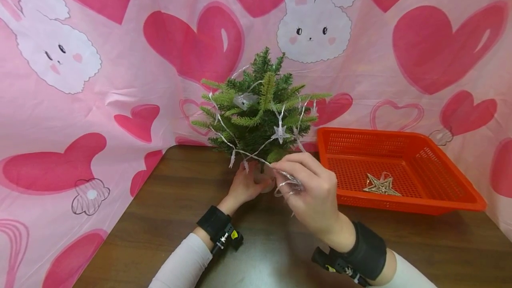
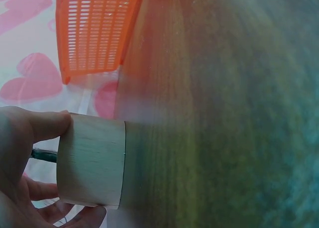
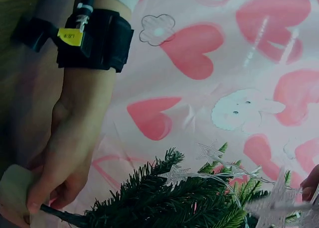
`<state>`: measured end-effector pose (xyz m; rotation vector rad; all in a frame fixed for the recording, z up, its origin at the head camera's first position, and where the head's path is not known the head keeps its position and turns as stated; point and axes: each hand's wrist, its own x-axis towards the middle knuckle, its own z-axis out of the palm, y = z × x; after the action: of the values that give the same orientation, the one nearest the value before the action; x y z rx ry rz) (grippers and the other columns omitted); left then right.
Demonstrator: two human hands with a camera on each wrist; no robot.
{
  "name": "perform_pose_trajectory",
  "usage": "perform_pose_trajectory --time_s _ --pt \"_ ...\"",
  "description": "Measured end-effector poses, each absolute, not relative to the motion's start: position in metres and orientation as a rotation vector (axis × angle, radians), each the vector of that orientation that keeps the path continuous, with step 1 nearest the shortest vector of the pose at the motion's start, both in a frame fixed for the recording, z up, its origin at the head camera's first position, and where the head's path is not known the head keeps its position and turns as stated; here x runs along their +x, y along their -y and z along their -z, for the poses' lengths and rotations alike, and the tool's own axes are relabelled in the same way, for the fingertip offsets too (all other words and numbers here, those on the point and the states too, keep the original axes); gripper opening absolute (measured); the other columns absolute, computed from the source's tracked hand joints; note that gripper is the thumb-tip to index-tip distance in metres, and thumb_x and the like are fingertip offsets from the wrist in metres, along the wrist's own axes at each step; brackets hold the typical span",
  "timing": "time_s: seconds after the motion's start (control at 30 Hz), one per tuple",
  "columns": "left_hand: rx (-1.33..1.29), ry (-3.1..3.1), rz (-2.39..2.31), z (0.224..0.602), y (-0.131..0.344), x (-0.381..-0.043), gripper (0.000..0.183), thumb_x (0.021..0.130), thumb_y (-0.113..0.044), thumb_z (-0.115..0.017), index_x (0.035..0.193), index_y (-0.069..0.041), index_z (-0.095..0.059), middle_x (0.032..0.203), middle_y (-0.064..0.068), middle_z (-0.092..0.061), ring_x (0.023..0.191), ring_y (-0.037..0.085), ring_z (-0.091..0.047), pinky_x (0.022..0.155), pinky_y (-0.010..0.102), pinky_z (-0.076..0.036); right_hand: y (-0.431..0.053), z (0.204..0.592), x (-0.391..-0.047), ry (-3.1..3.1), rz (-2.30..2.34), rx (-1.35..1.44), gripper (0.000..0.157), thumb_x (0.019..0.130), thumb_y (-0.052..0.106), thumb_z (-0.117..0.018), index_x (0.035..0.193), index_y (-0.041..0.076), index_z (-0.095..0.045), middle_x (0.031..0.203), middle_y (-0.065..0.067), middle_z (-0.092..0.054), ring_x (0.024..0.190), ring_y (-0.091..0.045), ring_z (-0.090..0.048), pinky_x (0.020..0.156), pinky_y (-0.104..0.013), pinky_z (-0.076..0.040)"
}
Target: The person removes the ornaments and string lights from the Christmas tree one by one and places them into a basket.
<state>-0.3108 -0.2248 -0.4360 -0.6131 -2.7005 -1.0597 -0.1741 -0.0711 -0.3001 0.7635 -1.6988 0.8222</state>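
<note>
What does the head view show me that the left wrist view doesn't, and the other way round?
Only the head view: the right hand pinching the light string, a clear star light on the tree, and the gold star in the basket.

Only the left wrist view: clear wood grain on the base, which the head view shows only partly.

Both: the left hand gripping that base, the orange basket, the table and the pink heart-print backdrop.

Over my feed the tree [image 1: 267, 92] looks bristly and plastic, its base [image 2: 92, 161] smooth matt wood, the string lights [image 1: 281, 134] clear glossy plastic. I'd call the basket [image 1: 392, 202] plastic too, the table [image 1: 172, 199] wood-grained (softly shiny from here).
</note>
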Motion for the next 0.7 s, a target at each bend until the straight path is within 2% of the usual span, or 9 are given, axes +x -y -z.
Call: perform_pose_trajectory --time_s 0.13,0.23,0.4,0.5,0.57,0.7 --pt "-0.633 2.691 1.029 0.437 0.225 -0.312 0.063 0.081 -0.039 -0.077 0.126 0.0 -0.056 0.123 0.021 -0.061 0.122 0.044 -0.052 0.098 0.056 -0.046 0.073 0.301 -0.171 1.651 -0.734 0.785 0.015 0.094 0.013 -0.064 0.095 0.005 -0.076 0.09 -0.007 -0.073 0.076 -0.017 -0.071 0.068 -0.029 -0.058" --pt "-0.637 2.693 1.008 0.438 0.224 -0.312 0.063 0.082 -0.041 -0.077 0.125 0.0 -0.056 0.119 0.022 -0.062 0.123 0.044 -0.051 0.099 0.056 -0.045 0.074 0.302 -0.169 1.619 -0.675 0.806 0.018 0.095 0.013 -0.061 0.097 0.004 -0.076 0.094 -0.009 -0.076 0.079 -0.019 -0.073 0.068 -0.03 -0.058" --pt "-0.617 2.671 1.016 0.437 0.222 -0.31 0.059 0.079 -0.042 -0.078 0.12 -0.004 -0.057 0.116 0.023 -0.056 0.11 0.039 -0.055 0.092 0.052 -0.049 0.074 0.307 -0.168 1.681 -0.664 0.832 0.021 0.097 0.014 -0.06 0.104 0.002 -0.075 0.103 -0.014 -0.076 0.088 -0.022 -0.075 0.078 -0.029 -0.058" --pt "-0.682 2.599 1.046 0.438 0.223 -0.311 0.058 0.077 -0.035 -0.08 0.12 -0.004 -0.058 0.111 0.021 -0.057 0.104 0.037 -0.055 0.087 0.051 -0.049 0.073 0.312 -0.169 1.773 -0.675 0.82 0.025 0.099 0.018 -0.056 0.107 0.002 -0.074 0.104 -0.013 -0.076 0.089 -0.022 -0.075 0.078 -0.031 -0.058" --pt "-0.769 2.546 1.065 0.44 0.225 -0.315 0.059 0.076 -0.029 -0.081 0.123 -0.002 -0.056 0.107 0.021 -0.06 0.103 0.036 -0.056 0.087 0.051 -0.048 0.072 0.316 -0.171 1.834 -0.695 0.802 0.023 0.097 0.015 -0.056 0.108 0.002 -0.073 0.1 -0.012 -0.077 0.083 -0.019 -0.075 0.073 -0.031 -0.059" --pt "-0.966 2.471 1.223 0.441 0.23 -0.324 0.065 0.079 -0.016 -0.081 0.133 -0.001 -0.049 0.117 0.018 -0.062 0.11 0.032 -0.056 0.095 0.046 -0.047 0.07 0.319 -0.173 1.939 -0.788 0.754 0.026 0.087 0.001 -0.061 0.11 0.004 -0.071 0.096 -0.009 -0.077 0.073 -0.014 -0.072 0.068 -0.029 -0.058"
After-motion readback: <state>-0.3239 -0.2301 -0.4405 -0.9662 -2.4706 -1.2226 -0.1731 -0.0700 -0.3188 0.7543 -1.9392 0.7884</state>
